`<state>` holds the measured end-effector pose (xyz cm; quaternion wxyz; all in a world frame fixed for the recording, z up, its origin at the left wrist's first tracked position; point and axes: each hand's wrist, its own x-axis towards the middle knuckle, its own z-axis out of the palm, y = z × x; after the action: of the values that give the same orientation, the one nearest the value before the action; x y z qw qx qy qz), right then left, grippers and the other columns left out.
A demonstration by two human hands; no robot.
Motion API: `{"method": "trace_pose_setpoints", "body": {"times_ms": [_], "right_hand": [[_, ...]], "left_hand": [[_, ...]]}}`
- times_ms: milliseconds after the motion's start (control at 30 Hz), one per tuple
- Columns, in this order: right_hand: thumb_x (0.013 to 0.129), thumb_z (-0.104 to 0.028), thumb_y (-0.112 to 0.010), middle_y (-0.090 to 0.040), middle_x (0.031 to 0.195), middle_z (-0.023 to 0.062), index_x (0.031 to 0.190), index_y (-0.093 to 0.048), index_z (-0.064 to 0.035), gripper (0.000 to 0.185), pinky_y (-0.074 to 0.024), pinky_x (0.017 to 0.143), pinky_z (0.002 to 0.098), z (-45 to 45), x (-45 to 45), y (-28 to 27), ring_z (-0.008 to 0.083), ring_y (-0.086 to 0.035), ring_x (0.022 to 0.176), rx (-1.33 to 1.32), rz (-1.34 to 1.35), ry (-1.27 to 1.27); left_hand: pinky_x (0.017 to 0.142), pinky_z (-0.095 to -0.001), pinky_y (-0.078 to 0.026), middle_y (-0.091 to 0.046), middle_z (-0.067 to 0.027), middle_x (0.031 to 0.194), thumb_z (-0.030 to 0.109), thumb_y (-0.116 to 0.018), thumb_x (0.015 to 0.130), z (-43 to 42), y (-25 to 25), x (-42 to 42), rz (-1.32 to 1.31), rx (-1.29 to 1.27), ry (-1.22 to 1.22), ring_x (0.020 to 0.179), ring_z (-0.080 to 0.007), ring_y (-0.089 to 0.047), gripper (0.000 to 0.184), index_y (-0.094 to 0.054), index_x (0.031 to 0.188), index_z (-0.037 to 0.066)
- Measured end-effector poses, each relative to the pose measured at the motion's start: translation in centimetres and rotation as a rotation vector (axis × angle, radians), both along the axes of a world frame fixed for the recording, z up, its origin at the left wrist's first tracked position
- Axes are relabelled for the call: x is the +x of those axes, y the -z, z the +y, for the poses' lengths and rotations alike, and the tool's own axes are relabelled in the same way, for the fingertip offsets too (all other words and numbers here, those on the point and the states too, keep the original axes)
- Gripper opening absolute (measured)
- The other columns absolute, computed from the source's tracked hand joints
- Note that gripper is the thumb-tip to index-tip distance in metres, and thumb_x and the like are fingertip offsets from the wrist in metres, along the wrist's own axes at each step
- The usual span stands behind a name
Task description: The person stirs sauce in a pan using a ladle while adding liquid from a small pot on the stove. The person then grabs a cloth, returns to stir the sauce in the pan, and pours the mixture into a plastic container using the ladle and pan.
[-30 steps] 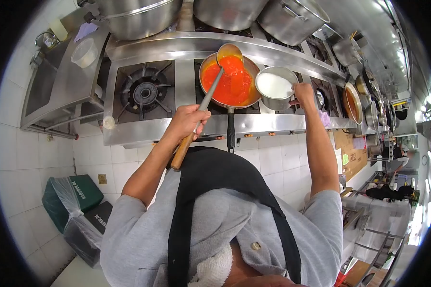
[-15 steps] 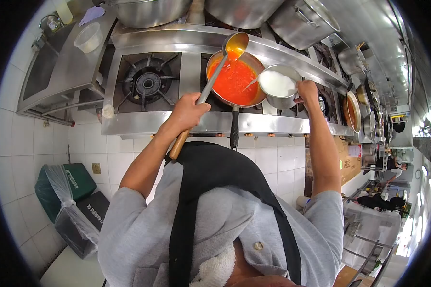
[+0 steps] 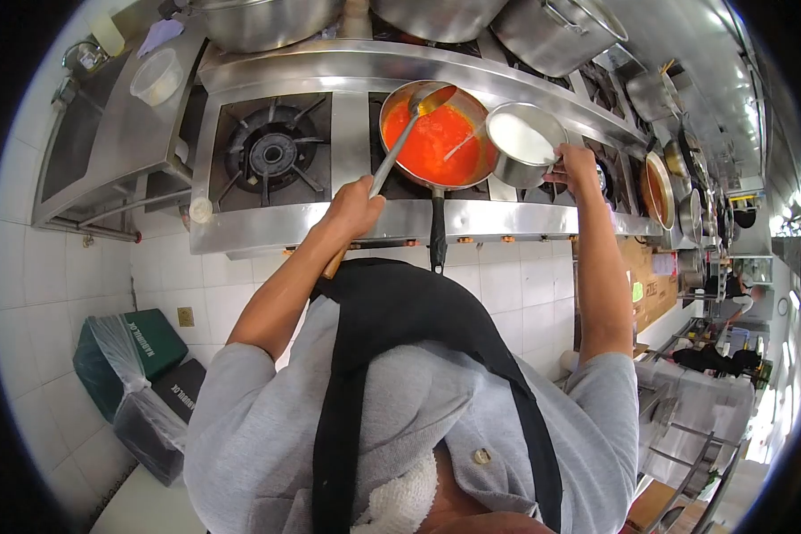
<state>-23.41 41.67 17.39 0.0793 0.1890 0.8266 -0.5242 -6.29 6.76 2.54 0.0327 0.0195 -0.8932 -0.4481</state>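
My left hand (image 3: 356, 210) is wrapped around the long handle of a ladle (image 3: 397, 149), whose metal bowl hangs tilted over the far side of a frying pan (image 3: 479, 109). Bright red-orange sauce (image 3: 429, 153) covers the pan's bottom. In my right hand (image 3: 578, 169) is a small metal pot (image 3: 518, 173), gripped at its right side and tipped toward the pan. White liquid (image 3: 520, 139) partly fills it, and a thin white stream runs from its lip into the sauce. The frying pan's black handle (image 3: 438, 233) points toward me, untouched.
Left of the pan is a gas burner (image 3: 274, 155). Large stockpots (image 3: 271, 22) stand along the raised back shelf. A clear plastic tub (image 3: 157, 78) sits on the left counter. Bagged dark green boxes (image 3: 138, 343) are at lower left. Another person (image 3: 740, 298) appears far right.
The ladle's bowl has come down closer to the sauce, and its orange contents have mostly gone. The pot remains tipped over the pan's edge, with the white stream still running.
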Motion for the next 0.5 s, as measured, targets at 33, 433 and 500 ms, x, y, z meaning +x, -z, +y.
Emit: {"method": "trace_pose_setpoints", "body": {"times_ms": [33, 433, 500], "right_hand": [[0.079, -0.010, -0.054, -0.057, 0.077, 0.0181, 0.089, -0.054, 0.0109, 0.023, -0.0580, 0.048, 0.0391, 0.3, 0.4, 0.2, 0.0295, -0.060, 0.056, -0.096, 0.009, 0.025], [0.080, -0.005, -0.055, -0.048, 0.072, 0.0093, 0.089, -0.053, 0.0121, 0.020, -0.0610, 0.049, 0.0377, 5.8, 5.1, 4.6, 0.0262, -0.058, 0.057, -0.310, 0.080, 0.249], [0.080, -0.006, -0.055, -0.048, 0.072, 0.0089, 0.090, -0.053, 0.0118, 0.020, -0.0608, 0.049, 0.0373, 7.0, 6.1, 6.2, 0.0246, -0.057, 0.058, -0.302, 0.084, 0.302]], "left_hand": [[0.059, -0.0396, -0.048, -0.059, -0.0189, 0.069, 0.019, -0.060, 0.081, 0.1, -0.2, -0.1, 0.045, -0.004, 0.009, 0.062, -0.0290, -0.061, 0.024, -0.057, 0.087, -0.003], [0.032, -0.0238, -0.032, -0.046, -0.0014, 0.050, 0.020, -0.060, 0.087, 2.9, -5.7, 1.4, -0.784, 1.452, -0.060, 0.035, -0.0104, -0.040, 0.023, -0.055, 0.073, 0.003], [0.032, -0.0241, -0.032, -0.046, -0.0011, 0.049, 0.019, -0.059, 0.088, 2.4, -7.4, 2.4, -0.757, 1.348, -0.059, 0.035, -0.0106, -0.040, 0.022, -0.055, 0.074, 0.003]]}}
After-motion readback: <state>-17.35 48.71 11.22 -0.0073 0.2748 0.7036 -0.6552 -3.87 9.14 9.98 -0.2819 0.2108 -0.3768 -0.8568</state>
